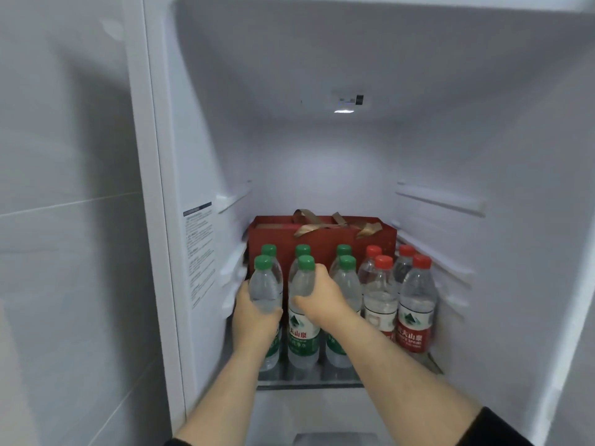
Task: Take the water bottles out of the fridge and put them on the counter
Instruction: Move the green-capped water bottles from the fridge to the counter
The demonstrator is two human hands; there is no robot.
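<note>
Pretty much at the very start here, as far as I can judge. I'm looking into the open fridge point(322, 140) and the glass shelf point(309, 379) is loaded: six green-cap water bottles in two rows on the left and middle, four red-cap water bottles point(413, 304) on the right, all upright and packed close together, with a red gift bag point(322, 233) standing right behind them. No tabletop anywhere in view, so I can't tell whether anything has been set down out there already. My left hand point(254, 313) is wrapped around the front-left green-cap bottle point(265, 284), fingers curled round the body just above the label, thumb on the near side. My right hand point(322, 299) is closed over the upper part of the front-middle green-cap bottle point(302, 317), just below the cap. Both bottles look like they're sitting on the shelf, or barely off it; honestly can't say which, the bottoms are partly hidden behind my arms. So the way I read it: two bottles gripped, none clearly out, and the other eight untouched. Lots of trips left unless I carry two every time.
</note>
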